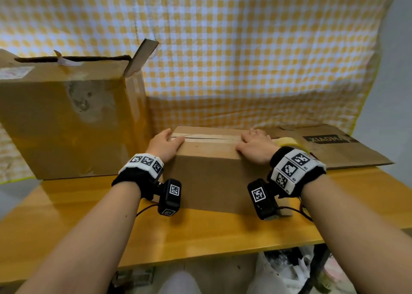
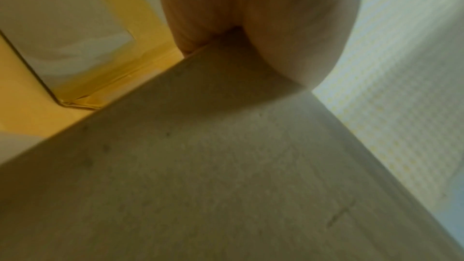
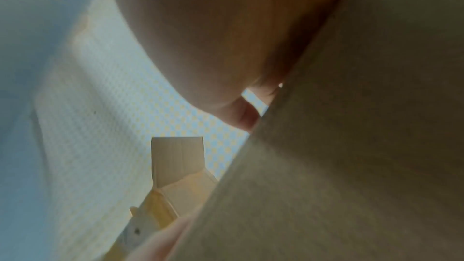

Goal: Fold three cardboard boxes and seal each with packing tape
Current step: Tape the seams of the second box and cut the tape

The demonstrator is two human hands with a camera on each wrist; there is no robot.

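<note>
A small brown cardboard box (image 1: pixel 211 171) stands closed in the middle of the wooden table (image 1: pixel 200 238). A strip of packing tape (image 1: pixel 209 137) runs along its top seam. My left hand (image 1: pixel 166 144) lies over the box's top left corner, thumb flat on the top. My right hand (image 1: pixel 256 146) presses flat on the top right corner with straight fingers. The left wrist view shows the palm (image 2: pixel 263 17) resting on the box's edge (image 2: pixel 226 166). In the right wrist view the palm (image 3: pixel 213 37) sits on the box (image 3: pixel 351 146). A yellowish tape roll (image 1: pixel 286 141) lies just behind my right hand.
A large taped box (image 1: pixel 66 119) with one raised flap stands at the left, close to the small box. A flattened cardboard sheet (image 1: pixel 347 151) lies at the right rear. Checked yellow cloth (image 1: pixel 245 48) hangs behind. Plastic bags (image 1: pixel 289 269) sit under the table.
</note>
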